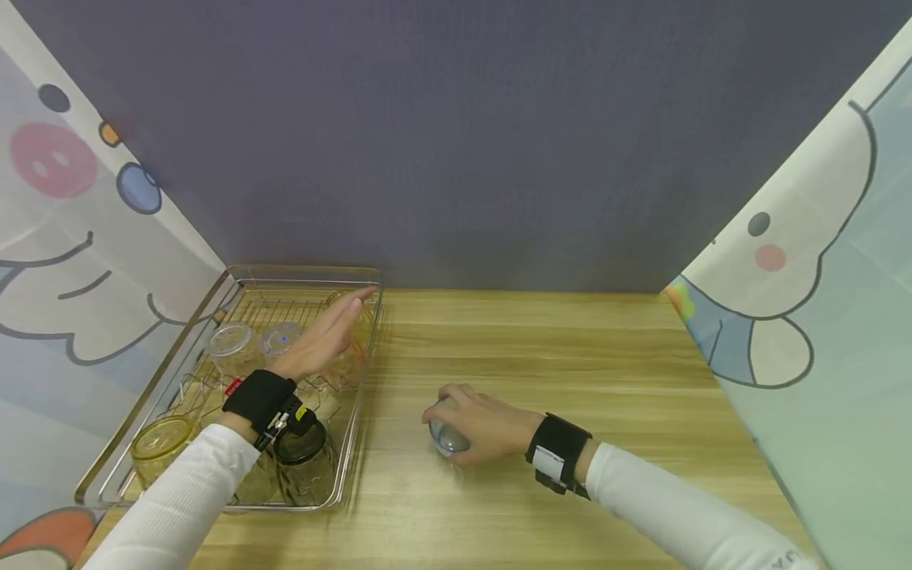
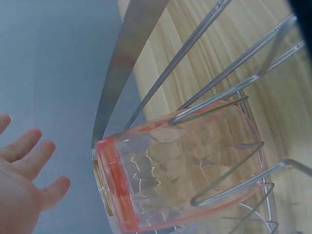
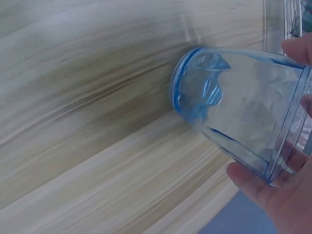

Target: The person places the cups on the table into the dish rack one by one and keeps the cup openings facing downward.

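My right hand (image 1: 488,427) grips a clear blue-tinted glass (image 3: 239,112) around its wider end from above. In the right wrist view its thumb and fingers lie on either side of that end. The glass's other end points down at the wooden table; whether it touches cannot be told. Over the wire drying rack (image 1: 165,380), my left hand (image 1: 321,340) stretches out with straight, spread fingers and holds nothing. Below it a pink-red faceted glass (image 2: 175,170) stands among the rack's wires, apart from the fingers in the left wrist view.
Also in the rack are clear glasses (image 1: 233,348), a yellow-tinted glass (image 1: 160,443) and a dark glass (image 1: 306,467). A grey panel (image 1: 456,158) rises behind the wooden table (image 1: 570,340). Cartoon-printed sheets (image 1: 819,317) stand at both sides.
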Tool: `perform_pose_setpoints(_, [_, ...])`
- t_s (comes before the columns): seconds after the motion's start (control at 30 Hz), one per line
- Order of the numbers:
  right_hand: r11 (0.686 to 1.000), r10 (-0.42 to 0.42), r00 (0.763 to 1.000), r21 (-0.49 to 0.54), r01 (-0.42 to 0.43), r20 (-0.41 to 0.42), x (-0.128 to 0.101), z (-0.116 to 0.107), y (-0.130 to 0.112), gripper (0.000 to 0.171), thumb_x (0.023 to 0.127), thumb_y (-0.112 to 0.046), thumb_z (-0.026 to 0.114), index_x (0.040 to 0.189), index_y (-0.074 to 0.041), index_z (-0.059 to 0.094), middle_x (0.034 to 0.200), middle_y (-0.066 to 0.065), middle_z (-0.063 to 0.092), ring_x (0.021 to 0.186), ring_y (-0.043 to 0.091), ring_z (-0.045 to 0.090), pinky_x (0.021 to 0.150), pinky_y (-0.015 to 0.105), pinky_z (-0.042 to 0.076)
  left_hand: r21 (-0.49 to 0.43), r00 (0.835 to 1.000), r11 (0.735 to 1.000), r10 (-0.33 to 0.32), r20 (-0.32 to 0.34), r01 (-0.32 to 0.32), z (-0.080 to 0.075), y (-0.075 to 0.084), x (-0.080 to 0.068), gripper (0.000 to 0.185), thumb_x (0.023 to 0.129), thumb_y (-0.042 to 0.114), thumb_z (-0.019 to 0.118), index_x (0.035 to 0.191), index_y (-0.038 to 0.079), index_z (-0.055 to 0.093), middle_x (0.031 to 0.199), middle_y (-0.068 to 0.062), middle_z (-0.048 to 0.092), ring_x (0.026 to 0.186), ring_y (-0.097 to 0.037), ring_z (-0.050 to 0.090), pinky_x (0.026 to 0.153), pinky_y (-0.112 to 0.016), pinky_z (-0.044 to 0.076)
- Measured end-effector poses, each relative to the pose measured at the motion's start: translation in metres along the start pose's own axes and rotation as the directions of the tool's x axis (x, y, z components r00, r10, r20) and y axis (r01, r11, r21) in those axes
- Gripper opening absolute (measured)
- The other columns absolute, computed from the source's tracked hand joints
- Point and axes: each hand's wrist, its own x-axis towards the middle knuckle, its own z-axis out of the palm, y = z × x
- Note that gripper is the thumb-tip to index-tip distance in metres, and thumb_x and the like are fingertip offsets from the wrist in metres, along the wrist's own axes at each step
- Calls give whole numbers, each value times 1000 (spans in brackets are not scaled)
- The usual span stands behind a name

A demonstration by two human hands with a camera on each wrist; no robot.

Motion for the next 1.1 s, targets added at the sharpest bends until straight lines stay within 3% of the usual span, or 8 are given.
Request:
perform_pose_setpoints(0.03, [1000, 10, 1000, -1, -10, 2, -1, 0, 1, 63, 85, -36, 76, 140, -30, 45, 145, 8, 40, 128, 23, 48, 97, 38, 52, 11, 1000, 1000, 1, -1, -1, 0, 0, -1, 56, 109, 44, 16, 159, 20, 19, 164, -15, 21, 104, -49, 57, 74, -54, 54])
perform_pose_setpoints(0.13, [1000, 30, 1000, -5, -30, 9, -4, 0, 5, 64, 83, -33, 78, 137, -27, 45, 144, 9, 41, 129, 24, 46, 97, 40, 52, 26, 1000, 1000, 4, -10, -4, -1, 0, -2, 56, 109, 44, 14, 159, 18, 19, 163, -16, 22, 104, -50, 56, 84, -56, 51])
perform_pose_setpoints(0.2, [999, 34, 999, -11, -34, 14, -6, 0, 8, 62, 82, -32, 78, 135, -26, 46, 142, 8, 42, 128, 25, 46, 96, 41, 53, 1, 1000, 1000, -7, -6, 7, -2, -1, -4, 57, 108, 45, 14, 159, 19, 18, 164, -15, 20, 127, -47, 49, 99, -63, 44])
perform_pose_setpoints(0.27, [999, 38, 999, -10, -38, 13, -9, -2, 11, 62, 81, -31, 77, 134, -24, 47, 138, 8, 43, 122, 24, 48, 90, 37, 54, -23, 1000, 1000, -14, -4, 14, -3, -3, -4, 57, 108, 45, 15, 159, 19, 18, 165, -13, 18, 149, -45, 19, 109, -72, 28])
perform_pose_setpoints(0.43, [996, 87, 996, 2, -87, 28, -18, -3, 24, 59, 77, -30, 76, 130, -23, 50, 131, 5, 43, 112, 21, 47, 75, 26, 50, -54, 1000, 999, -5, 6, 5, -4, -4, -6, 56, 108, 45, 15, 159, 21, 18, 165, -13, 19, 149, -45, 19, 103, -75, 33])
perform_pose_setpoints(0.77, [994, 108, 994, 37, -107, -33, -24, 8, 36, 61, 74, -29, 82, 125, -23, 49, 126, 4, 47, 119, 25, 48, 85, 36, 55, -73, 1000, 997, 16, -16, -17, -7, -3, -6, 59, 108, 46, 15, 159, 16, 18, 163, -16, 22, 149, -42, 22, 112, -71, 25])
perform_pose_setpoints(0.93, [981, 132, 991, 144, -128, -21, -23, 6, 40, 60, 75, -26, 80, 127, -21, 50, 126, 4, 47, 116, 23, 48, 84, 37, 54, -57, 999, 998, 31, -27, -32, -8, 0, -6, 58, 108, 45, 13, 159, 17, 17, 164, -18, 20, 150, -43, 20, 114, -71, 18])
perform_pose_setpoints(1.1, [927, 180, 983, 339, -160, -29, -22, 1, 48, 60, 77, -24, 78, 129, -18, 50, 132, 11, 47, 117, 28, 49, 87, 43, 53, -16, 999, 999, 30, -41, -30, -12, 7, -3, 58, 108, 45, 14, 159, 18, 17, 164, -15, 21, 150, -42, 19, 116, -69, 17])
